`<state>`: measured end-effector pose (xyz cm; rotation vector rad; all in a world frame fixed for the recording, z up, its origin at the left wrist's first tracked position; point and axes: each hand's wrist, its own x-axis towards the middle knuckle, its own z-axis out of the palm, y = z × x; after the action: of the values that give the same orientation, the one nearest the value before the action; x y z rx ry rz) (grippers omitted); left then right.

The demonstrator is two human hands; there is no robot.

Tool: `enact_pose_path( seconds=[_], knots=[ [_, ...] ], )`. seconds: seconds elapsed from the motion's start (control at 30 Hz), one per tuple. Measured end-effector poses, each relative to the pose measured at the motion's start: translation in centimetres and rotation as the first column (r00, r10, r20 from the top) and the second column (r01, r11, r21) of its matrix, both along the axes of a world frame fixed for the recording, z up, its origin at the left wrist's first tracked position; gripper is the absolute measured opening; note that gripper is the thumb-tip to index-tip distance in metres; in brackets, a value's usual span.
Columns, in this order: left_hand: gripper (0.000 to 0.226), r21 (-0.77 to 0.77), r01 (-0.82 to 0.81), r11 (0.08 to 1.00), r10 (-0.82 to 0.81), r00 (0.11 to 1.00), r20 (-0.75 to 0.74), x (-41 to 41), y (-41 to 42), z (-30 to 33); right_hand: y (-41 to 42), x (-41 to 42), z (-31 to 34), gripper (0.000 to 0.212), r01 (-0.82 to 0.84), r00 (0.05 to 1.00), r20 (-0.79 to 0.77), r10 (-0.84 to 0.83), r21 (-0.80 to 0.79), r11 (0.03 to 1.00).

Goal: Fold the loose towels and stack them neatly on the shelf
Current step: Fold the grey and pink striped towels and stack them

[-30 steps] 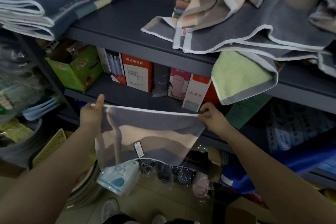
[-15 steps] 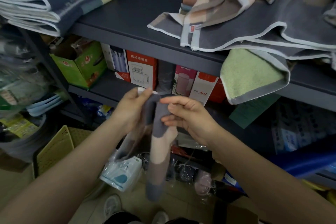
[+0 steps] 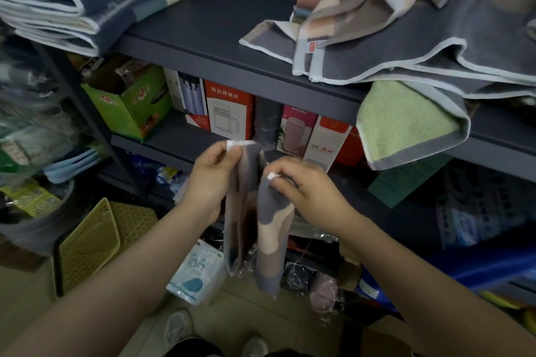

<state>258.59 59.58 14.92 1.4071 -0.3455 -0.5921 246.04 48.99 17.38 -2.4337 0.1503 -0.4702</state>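
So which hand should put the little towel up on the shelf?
Probably the left hand: it pinches the small towel by its top corners, nearer the bare shelf space. The right hand pinches only one edge.

left hand (image 3: 210,182): fingers curled, pinching | right hand (image 3: 304,191): thumb and fingers pinching | forearms converge, hands near

dim, soft indoor light, no glare. the left edge smears with blur. wide-angle bending warps the dark grey metal shelf (image 3: 203,46).
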Motion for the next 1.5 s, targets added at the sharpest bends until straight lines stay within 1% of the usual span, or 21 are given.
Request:
enact_pose_path(
  seconds=[0.07,0.2,0.33,0.43,0.5,0.53,0.6,0.63,0.67,0.73,0.77,0.83,0.93,1.03,1.1,1.2,1.27,1.33,1.37,1.43,1.5],
  knots=[
    [0.016,-0.021,0.006,1.0,-0.005,0.999,0.032,-0.5,0.1,0.3,0.6,-0.1,0.2,0.016,-0.034,0.999,0.037,0.035,-0.006,0.999],
    [0.019,-0.135,0.08,0.988,-0.074,0.996,0.05,-1.6,-0.1,1.2,1.3,0.6,0.3,0.019,0.025,0.991,0.13,-0.013,-0.086,0.996],
    [0.022,-0.113,0.138,0.984,-0.119,0.98,0.157,-2.0,0.2,1.2,1.0,0.9,0.6,0.017,0.122,0.969,0.221,-0.114,-0.026,0.992],
    [0.021,-0.101,0.166,0.981,-0.148,0.975,0.164,-2.0,0.3,0.9,1.0,1.0,0.7,0.012,0.191,0.952,0.248,-0.181,-0.015,0.982],
    [0.023,-0.079,0.199,0.977,-0.185,0.969,0.162,-2.1,0.3,0.7,1.2,1.1,0.7,0.007,0.223,0.946,0.235,-0.224,0.032,0.974],
    [0.024,-0.087,0.223,0.971,-0.209,0.967,0.146,-2.2,0.3,0.6,1.4,1.1,0.6,0.007,0.243,0.941,0.23,-0.25,0.057,0.968],
    [0.031,-0.159,0.253,0.954,-0.243,0.967,0.08,-2.5,0.3,0.7,1.7,1.2,0.6,0.011,0.299,0.919,0.236,-0.315,0.102,0.949],
    [0.033,-0.199,0.258,0.946,-0.249,0.966,0.069,-2.6,0.3,0.9,1.7,1.2,0.7,0.014,0.323,0.907,0.244,-0.343,0.118,0.939],
    [0.031,-0.224,0.27,0.936,-0.255,0.962,0.094,-2.7,0.4,1.1,1.6,1.2,0.8,0.015,0.334,0.899,0.253,-0.358,0.133,0.933],
    [0.022,-0.185,0.321,0.929,-0.277,0.933,0.231,-2.7,0.6,1.6,1.3,1.2,1.1,0.017,0.308,0.898,0.259,-0.355,0.205,0.929],
    [0.021,-0.15,0.34,0.928,-0.287,0.913,0.289,-2.5,0.7,1.8,1.1,1.1,1.1,0.017,0.275,0.901,0.263,-0.344,0.264,0.924],
    [0.02,-0.093,0.34,0.936,-0.289,0.892,0.347,-2.2,0.7,2.0,0.8,1.0,0.9,0.018,0.209,0.91,0.263,-0.321,0.376,0.903],
    [0.02,0.001,0.272,0.962,-0.244,0.861,0.446,-2.1,0.5,1.9,0.3,1.1,0.4,0.018,0.15,0.934,0.213,-0.288,0.498,0.854],
    [0.025,-0.012,0.161,0.987,-0.139,0.886,0.442,-1.5,0.4,1.9,0.5,1.8,0.2,0.02,0.053,0.955,0.217,-0.202,0.545,0.837],
    [0.023,-0.035,0.071,0.997,-0.052,0.926,0.374,-0.4,0.8,2.0,0.9,2.5,0.1,0.023,0.02,0.978,0.17,-0.124,0.51,0.86],
    [0.02,-0.075,-0.045,0.996,0.067,0.948,0.311,2.1,1.7,2.3,1.2,3.5,-0.7,0.007,-0.016,1.0,0.002,0.017,0.397,0.918],
    [0.02,-0.129,-0.091,0.987,0.127,0.944,0.304,3.7,2.6,2.6,1.1,4.0,-0.9,0.013,-0.072,0.982,-0.133,0.133,0.39,0.918],
    [0.021,-0.148,-0.099,0.984,0.143,0.934,0.326,4.9,3.4,2.6,1.1,4.7,-0.4,0.013,-0.134,0.942,-0.237,0.239,0.386,0.913],
    [0.021,-0.148,-0.096,0.984,0.141,0.931,0.337,5.3,3.8,2.5,1.2,5.2,-0.1,0.015,-0.159,0.921,-0.284,0.267,0.35,0.923],
    [0.022,-0.143,-0.094,0.985,0.139,0.926,0.352,6.3,4.6,2.1,1.3,6.1,0.4,0.02,-0.198,0.894,-0.365,0.262,0.204,0.959],
    [0.024,-0.116,-0.138,0.984,0.171,0.916,0.362,7.5,5.3,1.8,1.4,7.0,0.9,0.022,-0.218,0.9,-0.382,0.209,0.02,0.976]
  ],
)
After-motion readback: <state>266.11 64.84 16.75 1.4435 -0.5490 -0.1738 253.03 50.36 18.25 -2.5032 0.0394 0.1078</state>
